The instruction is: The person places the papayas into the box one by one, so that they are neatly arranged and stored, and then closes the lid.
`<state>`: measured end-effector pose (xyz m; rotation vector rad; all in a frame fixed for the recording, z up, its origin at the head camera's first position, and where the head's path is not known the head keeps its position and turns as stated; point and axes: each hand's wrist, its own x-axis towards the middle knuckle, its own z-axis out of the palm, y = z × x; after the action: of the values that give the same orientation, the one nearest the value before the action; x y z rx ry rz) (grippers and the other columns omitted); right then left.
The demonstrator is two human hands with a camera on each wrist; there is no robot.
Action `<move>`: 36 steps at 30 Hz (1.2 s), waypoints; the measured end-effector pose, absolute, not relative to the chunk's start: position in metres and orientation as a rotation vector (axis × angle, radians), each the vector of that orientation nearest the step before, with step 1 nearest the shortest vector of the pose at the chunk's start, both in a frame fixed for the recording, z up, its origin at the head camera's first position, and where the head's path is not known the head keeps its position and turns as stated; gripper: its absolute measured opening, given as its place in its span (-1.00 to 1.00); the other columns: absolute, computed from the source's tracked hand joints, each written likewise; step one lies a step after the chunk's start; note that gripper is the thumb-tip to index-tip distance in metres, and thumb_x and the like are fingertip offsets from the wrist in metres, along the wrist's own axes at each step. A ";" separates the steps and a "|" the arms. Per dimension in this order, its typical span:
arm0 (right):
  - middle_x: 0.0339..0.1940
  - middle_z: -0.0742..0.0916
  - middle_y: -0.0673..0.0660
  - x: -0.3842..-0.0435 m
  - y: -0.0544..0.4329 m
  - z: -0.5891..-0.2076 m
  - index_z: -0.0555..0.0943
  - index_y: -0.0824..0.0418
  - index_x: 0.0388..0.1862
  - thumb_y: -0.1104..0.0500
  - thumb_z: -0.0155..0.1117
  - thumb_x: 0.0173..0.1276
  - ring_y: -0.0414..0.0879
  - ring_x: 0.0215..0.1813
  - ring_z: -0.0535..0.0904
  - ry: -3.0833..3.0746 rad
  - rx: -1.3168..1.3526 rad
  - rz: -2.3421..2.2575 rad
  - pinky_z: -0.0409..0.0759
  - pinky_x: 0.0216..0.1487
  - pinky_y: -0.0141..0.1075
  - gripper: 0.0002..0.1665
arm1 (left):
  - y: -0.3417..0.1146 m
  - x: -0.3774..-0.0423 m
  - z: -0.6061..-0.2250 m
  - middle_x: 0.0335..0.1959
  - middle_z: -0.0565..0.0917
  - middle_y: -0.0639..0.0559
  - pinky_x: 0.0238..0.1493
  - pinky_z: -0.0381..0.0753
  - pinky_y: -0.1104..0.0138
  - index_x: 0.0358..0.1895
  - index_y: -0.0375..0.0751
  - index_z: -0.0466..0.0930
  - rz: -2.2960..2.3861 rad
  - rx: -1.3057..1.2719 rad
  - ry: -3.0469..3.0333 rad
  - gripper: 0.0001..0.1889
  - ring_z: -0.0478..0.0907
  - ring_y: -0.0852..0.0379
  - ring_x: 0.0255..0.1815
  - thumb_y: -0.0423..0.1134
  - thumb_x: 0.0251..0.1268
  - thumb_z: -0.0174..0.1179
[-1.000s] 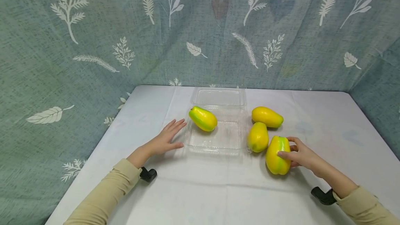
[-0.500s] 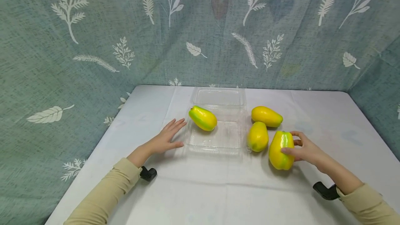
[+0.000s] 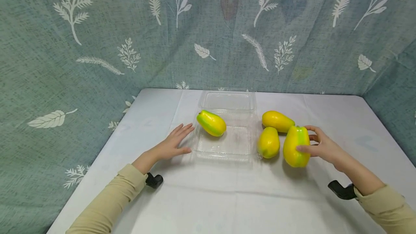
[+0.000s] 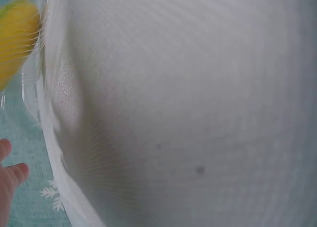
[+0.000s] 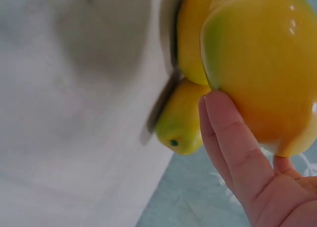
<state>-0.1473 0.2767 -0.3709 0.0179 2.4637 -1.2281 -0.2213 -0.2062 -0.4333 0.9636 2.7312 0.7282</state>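
Observation:
My right hand point(image 3: 325, 148) grips a yellow-green papaya point(image 3: 295, 149) from its right side, thumb across the front and fingers behind. In the right wrist view this papaya point(image 5: 267, 64) hangs over the white cloth, its shadow apart from it. Spread flat beside the clear plastic clamshell box point(image 3: 227, 152), my left hand point(image 3: 172, 145) has its fingertips near the box's left wall. One papaya point(image 3: 212, 123) lies tilted in the box's back left part. Right of the box lie two more, a nearer papaya point(image 3: 268, 143) and a farther papaya point(image 3: 277, 120).
The box's lid point(image 3: 227, 101) is folded back toward the rear of the white-covered table point(image 3: 234, 205). A leaf-patterned curtain point(image 3: 227, 39) hangs behind and along the sides. Black wrist mounts point(image 3: 342, 190) stick out below both sleeves.
My right hand has lifted the papaya and carried it away from me and slightly right, near the farther papaya. The left hand and the box have stayed in place.

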 end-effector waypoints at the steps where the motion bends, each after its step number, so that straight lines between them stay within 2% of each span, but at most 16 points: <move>1: 0.28 0.19 0.54 -0.148 0.276 -0.369 -0.21 0.28 0.43 -0.12 0.21 0.22 0.31 0.15 0.35 2.468 0.006 -1.229 0.46 0.02 0.07 0.09 | -0.206 -0.221 -0.433 0.47 -0.05 -0.06 0.30 -0.16 -0.24 0.43 -0.14 -0.01 0.730 0.965 2.730 -0.22 -0.25 -0.29 0.44 -0.08 0.21 0.17; 9: 0.30 0.21 0.51 -0.161 0.269 -0.354 -0.21 0.19 0.46 -0.12 0.22 0.23 0.35 0.18 0.32 2.537 -0.074 -1.217 0.37 0.06 0.21 0.08 | -0.207 -0.221 -0.431 0.47 -0.05 -0.08 0.29 -0.16 -0.26 0.43 -0.13 -0.01 0.733 0.964 2.726 -0.22 -0.25 -0.30 0.43 -0.06 0.21 0.17; 18: 0.33 0.18 0.47 -0.174 0.257 -0.338 -0.20 0.14 0.47 -0.07 0.25 0.22 0.30 0.18 0.34 2.536 -0.166 -1.250 0.41 0.10 0.15 0.08 | -0.206 -0.221 -0.429 0.47 -0.04 -0.06 0.29 -0.16 -0.25 0.43 -0.13 0.00 0.726 0.951 2.718 -0.21 -0.24 -0.30 0.44 -0.04 0.20 0.17; 25: 0.39 0.15 0.40 -0.182 0.242 -0.330 -0.15 0.02 0.49 -0.02 0.30 0.19 0.29 0.21 0.32 2.556 -0.250 -1.256 0.47 0.07 0.07 0.06 | -0.207 -0.221 -0.428 0.47 -0.03 -0.06 0.29 -0.15 -0.25 0.44 -0.10 -0.01 0.708 0.947 2.724 -0.21 -0.23 -0.30 0.43 0.03 0.20 0.15; 36: 0.42 0.13 0.35 -0.195 0.208 -0.320 -0.12 -0.04 0.49 0.00 0.31 0.19 0.28 0.26 0.29 2.487 -0.365 -1.258 0.52 0.03 0.00 0.05 | -0.207 -0.222 -0.427 0.47 -0.04 -0.07 0.29 -0.15 -0.25 0.43 -0.13 -0.01 0.714 0.942 2.711 -0.19 -0.24 -0.30 0.43 -0.02 0.18 0.19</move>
<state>-0.1950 0.2085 -0.3202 -0.3645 2.4871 -1.2575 -0.2224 -0.2075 -0.4273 0.9419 2.7112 0.7139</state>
